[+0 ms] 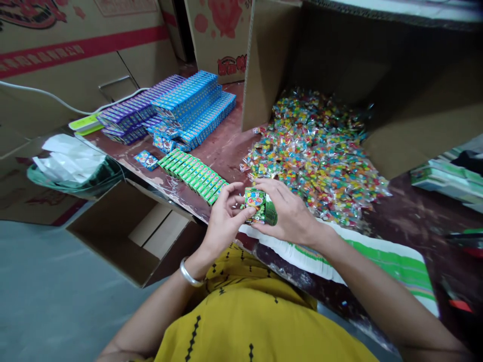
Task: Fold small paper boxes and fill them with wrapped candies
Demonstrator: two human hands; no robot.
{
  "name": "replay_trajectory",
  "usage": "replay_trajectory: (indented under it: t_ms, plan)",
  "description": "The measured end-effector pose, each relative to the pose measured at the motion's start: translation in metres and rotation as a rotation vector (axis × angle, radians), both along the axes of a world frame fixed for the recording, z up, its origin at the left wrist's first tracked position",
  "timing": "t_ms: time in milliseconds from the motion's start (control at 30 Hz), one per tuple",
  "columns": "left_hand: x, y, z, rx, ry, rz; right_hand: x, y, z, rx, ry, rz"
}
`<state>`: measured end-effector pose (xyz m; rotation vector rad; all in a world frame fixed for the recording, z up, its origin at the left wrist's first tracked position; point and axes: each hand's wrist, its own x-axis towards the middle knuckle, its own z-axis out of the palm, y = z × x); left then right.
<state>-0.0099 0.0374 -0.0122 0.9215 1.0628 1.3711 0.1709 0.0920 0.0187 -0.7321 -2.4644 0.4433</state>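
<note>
Over the table's near edge, a small green printed candy box (255, 203) is held between my two hands. My left hand (228, 211) grips its left side, the thumb lying across the front. My right hand (285, 211) is closed around the right side, fingers on the top edge and thumb below. Just left of my hands stands a row of green candy boxes (194, 173). Beyond my right hand spreads a heap of small clear packets of colourful candy (317, 156). Under my right forearm lies a fanned row of flat green and white cartons (388, 261).
Blue boxes (188, 103) and purple boxes (136, 108) are stacked at the back left. A large carton (264, 60) lies on its side behind the candy. Below the table's left edge are an open cardboard box (113, 236) and a green bag with white paper (71, 161).
</note>
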Motion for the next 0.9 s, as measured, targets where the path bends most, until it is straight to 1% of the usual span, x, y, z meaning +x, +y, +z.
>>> replay_trajectory:
  t_ms: [67, 133, 167, 200, 267, 333, 400, 467, 567, 667, 733, 800, 867, 900]
  plan:
    - [-0.004, -0.002, -0.004, -0.061, 0.029, -0.030, -0.002, -0.001, -0.006, 0.059, -0.004, 0.004]
    - [-0.011, -0.005, -0.008, -0.078, 0.173, -0.043, -0.003, -0.001, -0.011, 0.081, -0.032, 0.018]
    - [-0.015, -0.007, -0.010, -0.060, 0.311, -0.021, -0.003, 0.000, -0.012, 0.078, -0.053, 0.029]
    - [-0.020, -0.007, -0.012, -0.027, 0.490, 0.023, -0.002, 0.001, -0.012, 0.068, -0.075, 0.034]
    - [-0.030, -0.006, -0.017, 0.056, 0.910, 0.160, 0.003, 0.007, -0.009, 0.049, -0.096, 0.003]
    - [-0.040, -0.002, -0.021, 0.108, 1.261, 0.291, 0.008, 0.014, -0.005, 0.041, -0.078, -0.095]
    - [-0.046, 0.004, -0.027, 0.113, 1.457, 0.356, 0.014, 0.023, -0.003, 0.029, -0.061, -0.195]
    - [-0.049, 0.011, -0.032, 0.106, 1.546, 0.371, 0.018, 0.029, -0.004, 0.005, -0.073, -0.251]
    - [-0.049, 0.017, -0.041, 0.122, 1.593, 0.403, 0.020, 0.034, -0.009, -0.025, -0.107, -0.281]
    - [-0.050, 0.016, -0.045, 0.146, 1.595, 0.447, 0.018, 0.038, -0.015, -0.050, -0.145, -0.305]
    - [-0.049, 0.011, -0.044, 0.186, 1.578, 0.454, 0.016, 0.042, -0.018, -0.075, -0.179, -0.313]
    - [-0.044, 0.003, -0.040, 0.259, 1.534, 0.404, 0.012, 0.049, -0.021, -0.095, -0.221, -0.305]
    - [-0.036, -0.005, -0.036, 0.314, 1.497, 0.280, 0.007, 0.057, -0.025, -0.091, -0.271, -0.281]
    - [-0.031, -0.008, -0.035, 0.313, 1.499, 0.205, 0.004, 0.060, -0.027, -0.081, -0.295, -0.266]
